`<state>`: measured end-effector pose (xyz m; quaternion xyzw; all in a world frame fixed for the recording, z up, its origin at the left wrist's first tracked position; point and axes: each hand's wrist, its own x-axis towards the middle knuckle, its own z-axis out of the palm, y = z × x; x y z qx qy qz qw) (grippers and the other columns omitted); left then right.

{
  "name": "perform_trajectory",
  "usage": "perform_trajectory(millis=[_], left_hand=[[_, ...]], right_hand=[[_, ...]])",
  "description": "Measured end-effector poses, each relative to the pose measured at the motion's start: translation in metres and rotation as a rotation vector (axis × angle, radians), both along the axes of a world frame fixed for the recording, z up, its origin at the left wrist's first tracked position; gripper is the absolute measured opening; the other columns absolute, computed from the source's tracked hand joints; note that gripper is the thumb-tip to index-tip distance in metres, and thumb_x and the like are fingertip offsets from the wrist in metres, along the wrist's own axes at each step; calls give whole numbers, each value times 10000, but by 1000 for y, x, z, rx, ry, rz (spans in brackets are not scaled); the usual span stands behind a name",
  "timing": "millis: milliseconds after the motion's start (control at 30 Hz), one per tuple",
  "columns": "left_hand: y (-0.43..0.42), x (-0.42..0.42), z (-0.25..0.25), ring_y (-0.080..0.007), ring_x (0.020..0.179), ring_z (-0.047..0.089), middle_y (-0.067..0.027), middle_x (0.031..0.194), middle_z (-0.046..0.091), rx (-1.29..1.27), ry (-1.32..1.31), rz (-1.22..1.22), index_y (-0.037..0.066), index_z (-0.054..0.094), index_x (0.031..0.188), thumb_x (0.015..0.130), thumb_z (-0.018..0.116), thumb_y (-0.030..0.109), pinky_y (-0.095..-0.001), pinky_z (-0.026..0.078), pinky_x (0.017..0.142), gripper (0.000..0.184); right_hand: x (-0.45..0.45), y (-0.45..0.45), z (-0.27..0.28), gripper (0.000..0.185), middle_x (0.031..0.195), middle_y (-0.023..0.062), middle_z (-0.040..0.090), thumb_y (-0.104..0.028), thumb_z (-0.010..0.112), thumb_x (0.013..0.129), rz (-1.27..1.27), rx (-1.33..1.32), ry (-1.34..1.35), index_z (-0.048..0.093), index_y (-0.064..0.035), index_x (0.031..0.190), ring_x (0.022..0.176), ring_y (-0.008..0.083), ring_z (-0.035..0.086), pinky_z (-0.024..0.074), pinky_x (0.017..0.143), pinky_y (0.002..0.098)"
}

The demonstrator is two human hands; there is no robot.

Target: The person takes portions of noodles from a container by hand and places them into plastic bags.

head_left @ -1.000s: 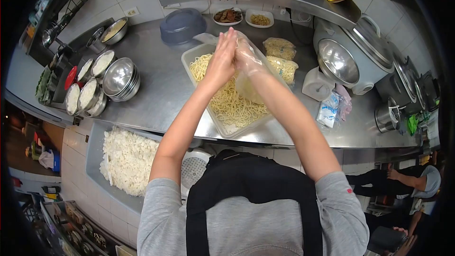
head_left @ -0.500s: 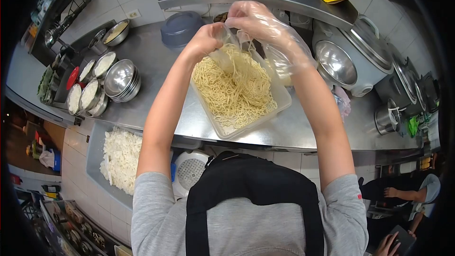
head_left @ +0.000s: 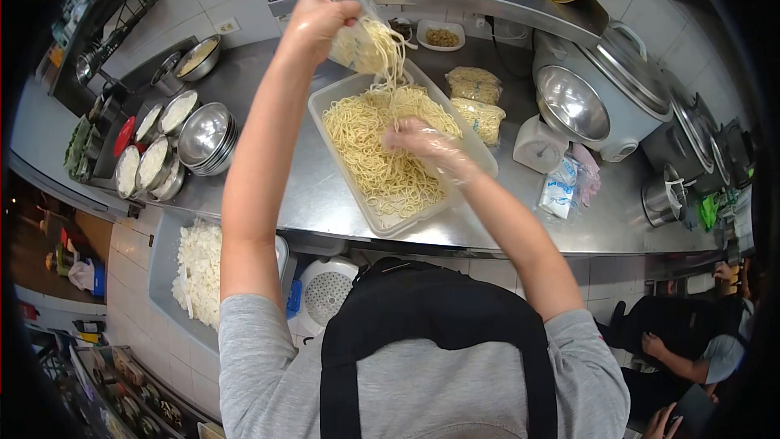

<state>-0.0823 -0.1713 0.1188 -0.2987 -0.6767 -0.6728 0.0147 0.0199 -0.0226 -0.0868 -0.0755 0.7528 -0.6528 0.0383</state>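
Observation:
My left hand (head_left: 315,20) is raised above the tub's far left side, closed on the top of a clear plastic bag (head_left: 354,47). The bag is tilted, and strands of noodles hang from it. Below is a rectangular translucent plastic tub (head_left: 481,159) holding a wide heap of yellow noodles (head_left: 370,150). My right hand (head_left: 422,143), in a clear plastic glove, is over the heap with its fingers closed around the lower end of the hanging strands. The fingertips are partly lost among the noodles.
Right of the tub are bagged noodles (head_left: 478,119), a kitchen scale (head_left: 539,146) and a steel bowl (head_left: 573,103). A small white dish (head_left: 441,35) stands behind. Stacked steel bowls (head_left: 209,140) are at left; a grey bin (head_left: 162,276) of rice is below. Another person (head_left: 682,358) is at lower right.
My left hand has lifted the bag up and left from over the tub. My right hand has come down from the bag onto the noodles, and strands now stretch between them.

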Motion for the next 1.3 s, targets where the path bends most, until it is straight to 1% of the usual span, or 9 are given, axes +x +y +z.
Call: perform_trajectory(millis=[167,300,500,633,700,867,1000,1233,1300], left_hand=[[-28,2,16,-85,734,508,-120,1108,533,-101,-1,81,-56,434,1205,662,520,-45,-216,420,634,550],[-34,-9,-8,-76,678,485,-124,1129,512,-294,-6,-5,-108,391,1227,637,517,-48,-200,413,579,606],[-45,-17,-34,-109,640,519,-158,1045,558,-396,-171,-89,-109,315,1280,628,573,-63,-224,437,567,703],[-44,-10,-36,-90,719,515,-136,1154,515,-307,-231,-75,-101,355,1262,633,567,-50,-194,427,618,665],[-45,-18,-41,-47,724,469,-71,1077,529,-324,-236,-171,-50,386,1253,582,519,-62,-164,362,561,683],[-57,-31,-44,-78,712,495,-142,1253,442,-282,-302,-224,-96,312,1288,638,559,-53,-203,435,616,696],[-56,-27,-46,-79,691,496,-129,1294,412,-193,-332,-160,-90,290,1303,639,542,-76,-200,436,614,711],[-59,-28,-51,-88,761,505,-165,1326,383,-245,-254,-115,-89,284,1305,644,546,-64,-206,446,655,712],[-59,-23,-47,-236,1292,289,-159,1391,283,-271,-327,-204,-89,278,1303,627,473,-117,-185,394,590,704]], right_hand=[[4,30,99,409,774,44,588,-385,542,842,60,596,-299,538,-16,1019,679,127,578,490,637,253],[10,16,175,330,724,77,585,-354,530,855,7,107,115,572,-54,724,695,102,580,482,635,238],[-52,-26,180,296,828,95,596,-261,597,806,195,-420,350,584,25,878,757,168,597,470,741,288],[-83,-56,154,301,867,142,627,-234,605,690,68,965,348,633,-29,910,781,227,602,470,694,316],[-85,-60,164,358,885,162,629,-228,624,649,75,1160,358,615,-24,943,752,223,599,466,656,310],[-65,-29,212,438,895,121,569,-280,716,592,28,632,331,564,-16,908,846,221,569,486,651,356],[-65,-25,145,859,1203,233,425,-381,759,594,-76,690,302,382,2,1264,1021,300,517,498,711,400],[-66,-24,123,257,774,79,586,-179,677,710,-49,11,6,551,-15,864,724,140,589,494,646,262],[-61,-32,153,249,789,85,593,-185,673,720,-29,-137,183,580,-7,868,709,142,590,475,728,274]])
